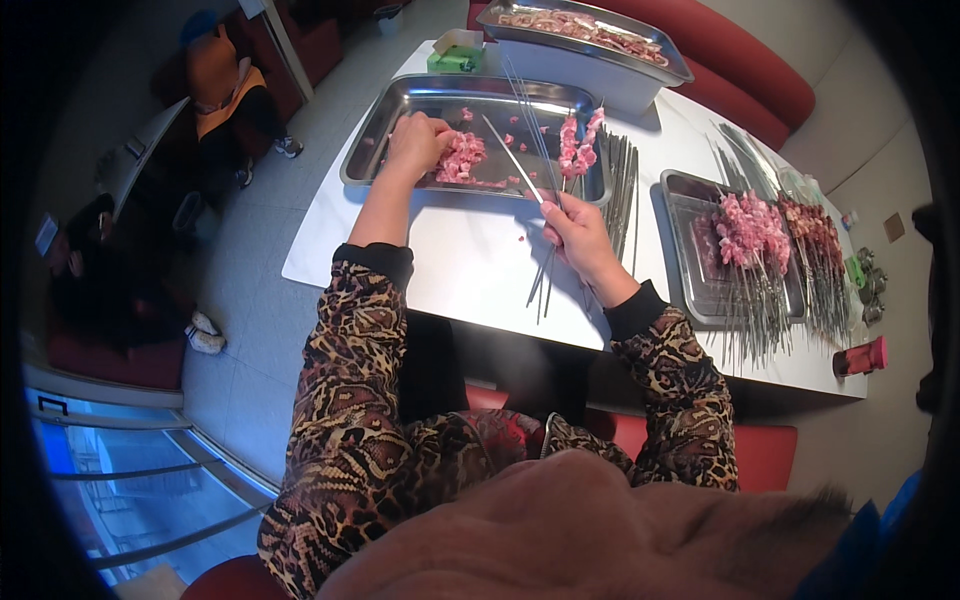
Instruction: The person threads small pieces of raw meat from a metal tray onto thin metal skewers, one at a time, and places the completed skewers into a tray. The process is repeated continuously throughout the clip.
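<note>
My left hand (420,144) is down in a shallow metal tray (420,88), its fingers at a pile of small pink raw meat pieces (461,159). Whether a piece is between those fingertips is hidden. My right hand (576,225) grips several thin metal skewers (528,97) above the tray's near edge. One bright flat skewer (511,157) among them points up and left over the tray, with no meat visible on it. Two meat-loaded skewers (568,146) lean at the tray's right end. Loose scraps are scattered over the tray floor.
Bare skewers (621,195) lie right of the tray. Farther right, a second metal tray (679,247) carries heaped meat skewers (752,232), with darker ones (814,232) beside it. Behind, a metal pan of meat (585,34) rests on a white container (577,75). A green box (455,60) stands back left.
</note>
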Demonstrator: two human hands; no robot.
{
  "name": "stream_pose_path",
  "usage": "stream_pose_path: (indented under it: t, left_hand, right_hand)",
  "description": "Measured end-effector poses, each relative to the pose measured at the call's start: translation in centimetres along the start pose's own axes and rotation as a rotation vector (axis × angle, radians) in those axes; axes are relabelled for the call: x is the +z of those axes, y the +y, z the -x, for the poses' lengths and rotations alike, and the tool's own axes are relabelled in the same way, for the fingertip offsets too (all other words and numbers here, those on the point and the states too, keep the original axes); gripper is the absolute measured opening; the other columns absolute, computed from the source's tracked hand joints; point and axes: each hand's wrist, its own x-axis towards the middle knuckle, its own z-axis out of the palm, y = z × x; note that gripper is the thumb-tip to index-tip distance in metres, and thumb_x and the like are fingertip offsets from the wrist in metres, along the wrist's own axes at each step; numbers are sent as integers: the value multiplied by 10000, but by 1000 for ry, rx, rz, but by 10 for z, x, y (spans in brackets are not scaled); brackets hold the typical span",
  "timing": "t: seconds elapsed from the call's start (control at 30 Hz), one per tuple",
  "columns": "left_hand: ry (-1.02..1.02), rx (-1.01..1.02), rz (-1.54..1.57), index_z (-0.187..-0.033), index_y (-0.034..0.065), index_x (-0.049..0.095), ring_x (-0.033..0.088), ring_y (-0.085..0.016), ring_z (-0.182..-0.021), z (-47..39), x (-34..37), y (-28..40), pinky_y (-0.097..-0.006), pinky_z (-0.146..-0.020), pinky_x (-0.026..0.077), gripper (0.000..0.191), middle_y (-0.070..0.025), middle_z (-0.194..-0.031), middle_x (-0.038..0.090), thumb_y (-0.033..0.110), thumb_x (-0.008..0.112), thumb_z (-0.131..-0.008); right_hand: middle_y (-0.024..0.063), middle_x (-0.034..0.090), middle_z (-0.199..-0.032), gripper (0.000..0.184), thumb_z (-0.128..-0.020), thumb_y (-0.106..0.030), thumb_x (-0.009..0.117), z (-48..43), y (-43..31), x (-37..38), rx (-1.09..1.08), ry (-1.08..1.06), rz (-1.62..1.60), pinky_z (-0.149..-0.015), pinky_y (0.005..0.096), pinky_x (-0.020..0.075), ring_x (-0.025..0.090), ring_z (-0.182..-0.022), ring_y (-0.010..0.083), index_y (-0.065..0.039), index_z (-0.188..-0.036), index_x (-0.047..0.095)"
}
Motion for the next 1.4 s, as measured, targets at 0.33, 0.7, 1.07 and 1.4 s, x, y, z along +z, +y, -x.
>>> stream_pose_path:
  t: [0.33, 0.7, 1.07, 1.4]
  left_hand:
    - [-166, -78, -108, -990, 81, 663, 592, -337, -993, -1, -7, -29, -399, -843, 474, 242, -192, -1013, 623, 42, 585, -764]
    - [-25, -328, -82, -955, 38, 617, 621, -335, -908, 5, -20, -11, -387, -788, 500, 157, -180, -901, 638, 144, 564, -853]
    - [-239, -328, 1832, -1164, -120, 413, 571, -307, -1068, 8, 1, 31, -372, -892, 508, 279, -258, -1159, 533, 62, 370, -958]
    - [-112, -364, 1900, -1099, -75, 445, 559, -319, -1097, 11, 7, 37, -403, -921, 497, 222, -257, -1179, 525, 91, 397, -961]
  right_hand:
    - [-87, 414, -639, 302, -937, -155, 492, -2, 9, 3, 24, -12, -17, -412, 151, 245, 376, -527, -4, -19, -1201, 548]
    - [-67, 508, -722, 296, -932, -167, 495, -1, 8, 1, 16, -35, -70, -498, 154, 357, 383, -529, 7, -28, -1185, 563]
    - [-10, 635, -920, 317, -931, -176, 503, 5, 8, 9, 16, -50, -39, -493, 154, 354, 455, -585, 8, -64, -1223, 551]
    - [-4, 633, -913, 312, -927, -152, 506, 6, 5, 10, 37, -54, 2, -506, 152, 350, 434, -584, 11, -38, -1214, 549]
